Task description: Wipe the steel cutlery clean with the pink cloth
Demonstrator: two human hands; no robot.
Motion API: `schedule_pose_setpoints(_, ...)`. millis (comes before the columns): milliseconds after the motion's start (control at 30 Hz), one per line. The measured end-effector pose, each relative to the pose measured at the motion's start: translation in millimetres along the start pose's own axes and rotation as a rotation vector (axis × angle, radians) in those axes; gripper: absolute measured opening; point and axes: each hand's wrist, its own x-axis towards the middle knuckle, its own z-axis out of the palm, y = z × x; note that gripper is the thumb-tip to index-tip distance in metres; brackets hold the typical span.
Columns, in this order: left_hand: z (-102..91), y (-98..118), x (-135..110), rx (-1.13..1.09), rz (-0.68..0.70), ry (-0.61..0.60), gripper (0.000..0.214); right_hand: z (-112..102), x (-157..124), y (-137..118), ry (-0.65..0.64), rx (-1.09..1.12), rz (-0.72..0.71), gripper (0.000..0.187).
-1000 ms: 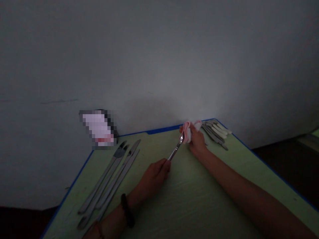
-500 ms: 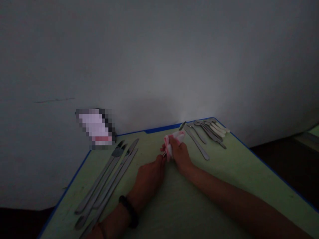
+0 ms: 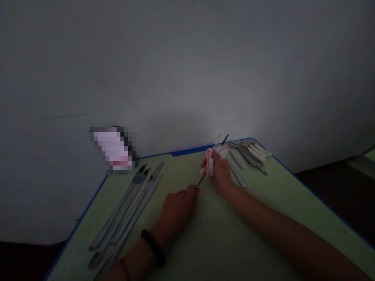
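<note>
My left hand (image 3: 177, 207) rests on the green table (image 3: 234, 242) and pinches the handle end of a thin metal utensil (image 3: 201, 181). That utensil runs up and to the right through a pink and white cloth (image 3: 211, 160), and its far tip pokes out beyond the cloth near the table's back edge. My right hand (image 3: 221, 173) is closed around the cloth and the utensil's middle. I wear a dark band on the left wrist.
Several long metal knives (image 3: 129, 207) lie side by side at the left of the table. Several spoons and white-handled pieces (image 3: 252, 154) lie at the back right corner. A blurred-out object (image 3: 113, 150) leans by the grey wall. The table's blue rim (image 3: 190, 151) runs along the back.
My right hand with the cloth slid down the utensil toward my left hand, then back up and to the right; more of the handle shows between the hands now.
</note>
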Motion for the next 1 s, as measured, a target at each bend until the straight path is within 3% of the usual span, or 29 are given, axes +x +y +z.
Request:
schedule_pose_setpoints(200, -0.4, -1.0, 1.3, 0.111, -0.017, -0.006, 0.04, 10.8, -35.7, 13.5, -0.181, -0.204, 0.036, 0.051)
schedule_pose_setpoints(367, -7.9, 1.0, -0.3, 0.114, 0.027, -0.02, 0.036, 15.1, -49.3, 17.8, -0.214, -0.259, 0.005, 0.046)
schedule_pose_setpoints(533, -5.6, 4.7, -2.3, 0.159, 0.176, 0.009, 0.038, 9.6, -27.3, 15.1, -0.119, -0.106, 0.083, 0.041)
schedule_pose_setpoints(667, -3.7, 12.0, -4.4, 0.162, 0.252, -0.005, 0.039, 1.4, -3.2, 3.3, -0.025, -0.072, -0.024, 0.037)
schedule_pose_setpoints(867, -7.5, 14.4, -6.7, -0.068, 0.073, 0.022, 0.021, 7.3, -18.8, 1.6, -0.105, -0.215, -0.073, 0.049)
schedule_pose_setpoints(1000, -7.3, 15.7, -4.5, -0.216, -0.031, 0.057, 0.034, 15.8, -34.7, 4.2, -0.187, -0.264, -0.067, 0.051)
